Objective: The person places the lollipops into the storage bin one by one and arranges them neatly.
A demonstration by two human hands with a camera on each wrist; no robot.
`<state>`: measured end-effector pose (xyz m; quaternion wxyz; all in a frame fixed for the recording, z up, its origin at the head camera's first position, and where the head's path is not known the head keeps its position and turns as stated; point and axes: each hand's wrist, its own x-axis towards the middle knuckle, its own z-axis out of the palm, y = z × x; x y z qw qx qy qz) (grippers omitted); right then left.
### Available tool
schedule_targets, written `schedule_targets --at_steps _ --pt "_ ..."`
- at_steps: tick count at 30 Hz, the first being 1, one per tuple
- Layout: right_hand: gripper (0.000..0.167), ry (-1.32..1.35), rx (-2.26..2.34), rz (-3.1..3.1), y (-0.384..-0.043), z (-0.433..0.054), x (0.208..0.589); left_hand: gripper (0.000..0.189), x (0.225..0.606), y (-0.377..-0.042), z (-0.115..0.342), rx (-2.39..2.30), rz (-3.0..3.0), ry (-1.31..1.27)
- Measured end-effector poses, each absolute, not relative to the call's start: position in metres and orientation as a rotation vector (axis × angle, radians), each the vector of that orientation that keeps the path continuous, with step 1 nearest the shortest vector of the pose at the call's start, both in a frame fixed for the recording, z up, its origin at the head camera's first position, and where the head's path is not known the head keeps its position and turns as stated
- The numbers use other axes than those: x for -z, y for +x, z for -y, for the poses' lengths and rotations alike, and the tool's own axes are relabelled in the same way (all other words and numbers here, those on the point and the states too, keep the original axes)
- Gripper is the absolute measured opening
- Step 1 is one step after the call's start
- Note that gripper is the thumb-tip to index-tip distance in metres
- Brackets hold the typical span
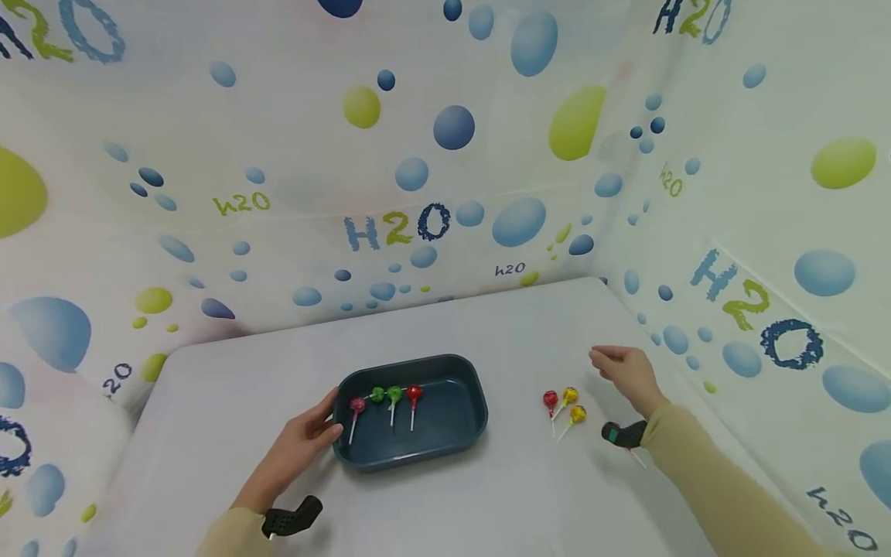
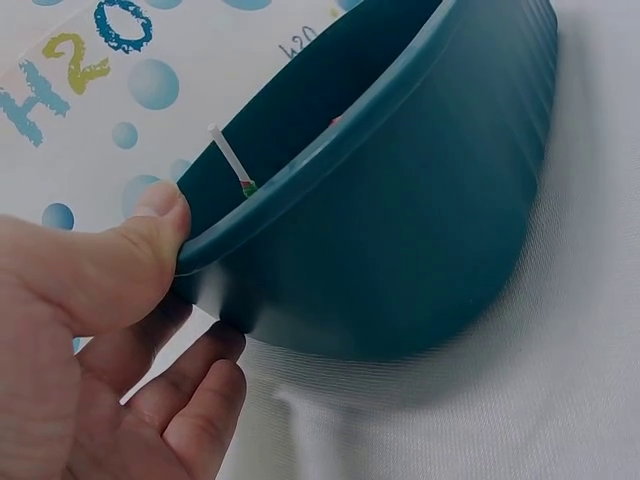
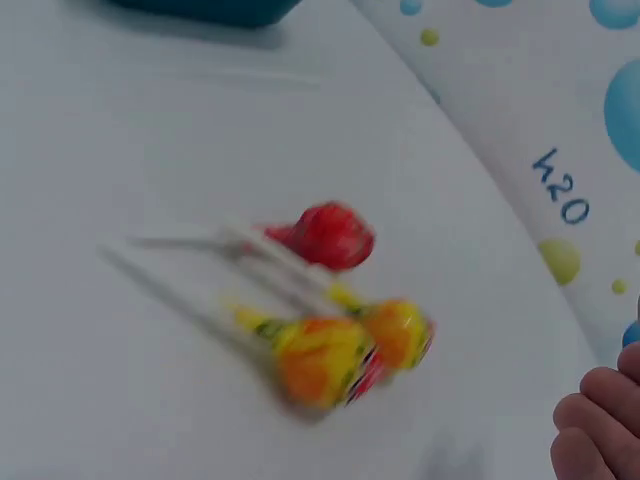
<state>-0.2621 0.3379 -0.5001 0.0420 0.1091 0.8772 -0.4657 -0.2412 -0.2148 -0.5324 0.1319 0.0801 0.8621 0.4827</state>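
A dark teal tray (image 1: 445, 433) stands on the table with several wrapped lollipops inside: a pink one (image 1: 358, 404), two green ones and a red one (image 1: 414, 392). My left hand (image 1: 306, 441) grips its left end, thumb over the rim and fingers against the outer wall in the left wrist view. To the right of the tray lie a red lollipop (image 1: 551, 398) and two yellow lollipops (image 3: 325, 362). Beyond them on the right, my right hand (image 1: 629, 371) hovers above the table, fingers loosely bent, with nothing visible in it.
Another lollipop stick (image 1: 637, 459) pokes out from beneath the right wrist, its head hidden by the wrist camera (image 1: 623, 435). A white cloth covers the table (image 1: 529, 503). Walls printed with bubbles (image 1: 452, 128) rise behind it and along the right side.
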Motion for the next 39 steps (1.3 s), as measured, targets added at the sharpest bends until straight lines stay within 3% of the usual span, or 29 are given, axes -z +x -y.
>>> schedule_targets --at_steps 6,11,29,39 --pt "0.053 0.433 1.213 -2.74 -0.208 -0.36 0.534 0.072 0.53 -0.242 0.215 -1.39 -2.496 0.223" --pt "0.045 0.379 1.027 -2.834 -0.186 -0.36 0.545 0.071 0.531 -0.243 0.216 -1.396 -2.492 0.232" --pt "0.03 0.091 0.733 -3.001 -0.187 -0.342 0.546 0.072 0.53 -0.244 0.215 -1.405 -2.459 0.189" --pt "0.029 0.182 0.852 -2.974 -0.187 -0.346 0.544 0.071 0.53 -0.243 0.214 -1.434 -2.449 0.205"
